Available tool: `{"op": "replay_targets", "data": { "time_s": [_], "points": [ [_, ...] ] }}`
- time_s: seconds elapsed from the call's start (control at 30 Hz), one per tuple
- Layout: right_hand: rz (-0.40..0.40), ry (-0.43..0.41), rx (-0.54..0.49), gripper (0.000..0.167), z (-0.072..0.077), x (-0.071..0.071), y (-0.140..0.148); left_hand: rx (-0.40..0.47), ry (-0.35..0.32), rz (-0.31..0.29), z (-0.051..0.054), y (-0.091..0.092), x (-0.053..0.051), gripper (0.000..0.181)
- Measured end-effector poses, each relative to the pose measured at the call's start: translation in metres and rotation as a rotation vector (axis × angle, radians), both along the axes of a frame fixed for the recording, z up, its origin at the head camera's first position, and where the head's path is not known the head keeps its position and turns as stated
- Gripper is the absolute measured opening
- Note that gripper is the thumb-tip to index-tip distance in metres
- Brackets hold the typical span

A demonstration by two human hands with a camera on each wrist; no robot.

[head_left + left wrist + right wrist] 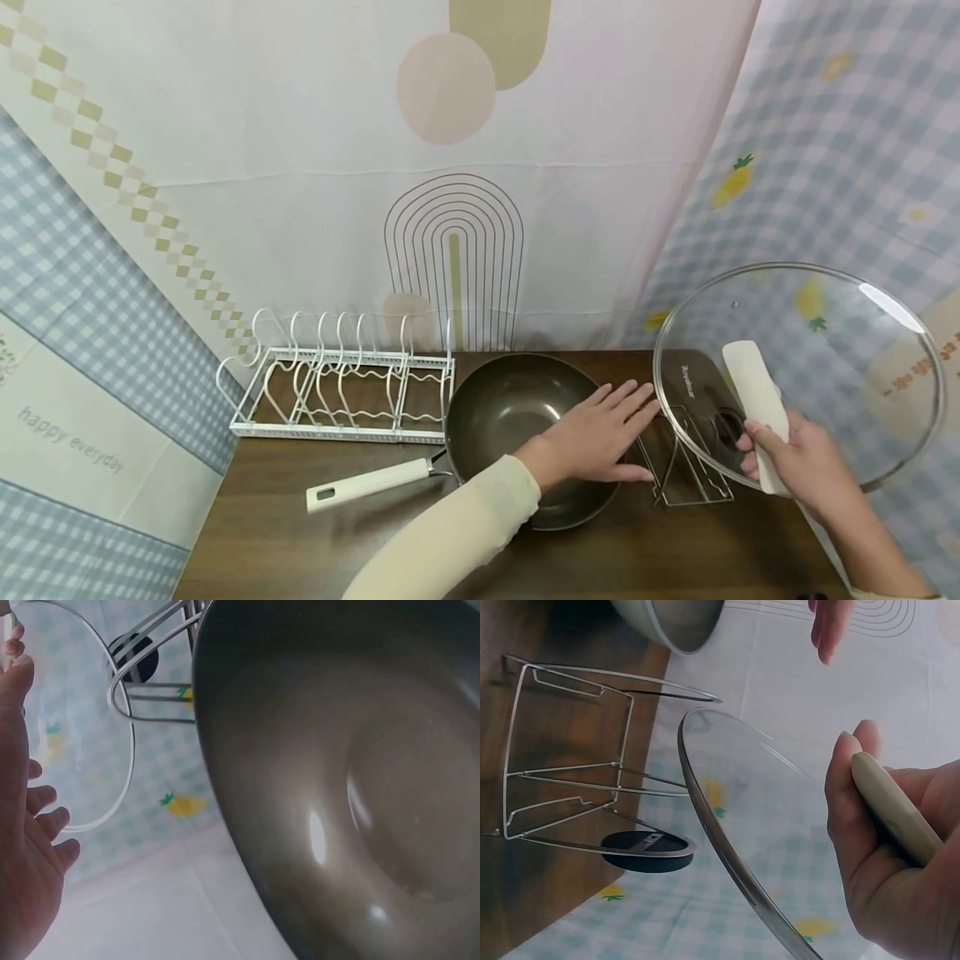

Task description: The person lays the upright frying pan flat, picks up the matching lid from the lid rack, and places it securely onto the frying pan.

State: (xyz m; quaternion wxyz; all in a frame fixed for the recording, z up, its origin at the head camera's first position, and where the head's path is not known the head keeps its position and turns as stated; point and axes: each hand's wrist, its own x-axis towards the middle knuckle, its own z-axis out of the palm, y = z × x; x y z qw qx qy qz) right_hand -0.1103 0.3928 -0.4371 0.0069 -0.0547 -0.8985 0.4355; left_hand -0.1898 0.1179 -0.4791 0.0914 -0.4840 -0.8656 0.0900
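My right hand [806, 462] grips the cream handle [757, 392] of a large glass lid [862, 367], raised and tilted at the right. In the right wrist view, its fingers curl round the handle [896, 806], and the lid's metal rim [727, 847] slants beside a wire stand [562, 776]. My left hand [600, 433] hovers palm down over the right side of a dark wok [502, 408], fingers extended and holding nothing. From the left wrist view, the wok's bare inside [375, 772] shows beside that hand [30, 847]. The wok's cream handle [367, 485] points left.
A white wire rack [337, 433] with several upright loops stands left of the wok. Behind the lid is a dark object with white lettering [693, 379]. A black round piece [649, 855] sits at the wire stand. Patterned cloth hangs round the wooden table [277, 542].
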Motion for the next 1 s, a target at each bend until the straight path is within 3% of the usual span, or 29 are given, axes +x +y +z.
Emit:
{"op": "replay_targets", "data": {
  "time_s": [0.2,0.63,0.87,1.0],
  "points": [
    [-0.006,0.003,-0.067,0.031,0.011,-0.003,-0.004,0.038,0.002,0.009,0.008,-0.014,-0.003,0.098],
    [0.03,0.017,-0.087,0.028,0.028,-0.002,-0.005,0.119,0.016,0.046,0.018,-0.047,-0.005,0.099],
    [0.065,0.033,-0.191,0.013,0.035,-0.004,-0.006,0.151,0.047,0.069,0.023,-0.064,-0.007,0.098],
    [0.08,0.024,-0.214,0.013,0.036,-0.004,-0.01,0.161,0.054,0.07,0.025,-0.074,-0.006,0.098]
  ]
}}
